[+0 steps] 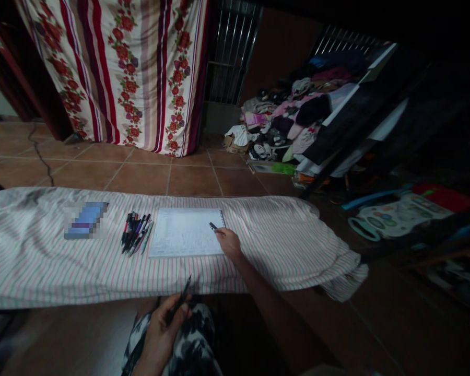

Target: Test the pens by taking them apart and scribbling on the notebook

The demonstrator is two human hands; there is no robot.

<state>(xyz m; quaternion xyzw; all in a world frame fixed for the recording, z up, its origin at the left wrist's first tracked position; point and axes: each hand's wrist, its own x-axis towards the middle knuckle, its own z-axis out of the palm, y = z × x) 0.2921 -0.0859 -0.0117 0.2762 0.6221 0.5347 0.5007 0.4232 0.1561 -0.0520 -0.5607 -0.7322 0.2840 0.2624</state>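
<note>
Low in the view, over my lap, my left hand is closed around a dark pen, its thin tip pointing up and away from me. My right hand reaches over the right edge of a spiral notebook and pinches a short dark pen cap between thumb and finger. Rows of faint writing cover the notebook's open page. To its left lies a pile of pens in dark, red, purple and white colours.
A striped cloth covers the bed-like surface in front of me. A blurred-out blue phone-like object lies at its left. Beyond are a tiled floor, a floral curtain and a heap of clothes.
</note>
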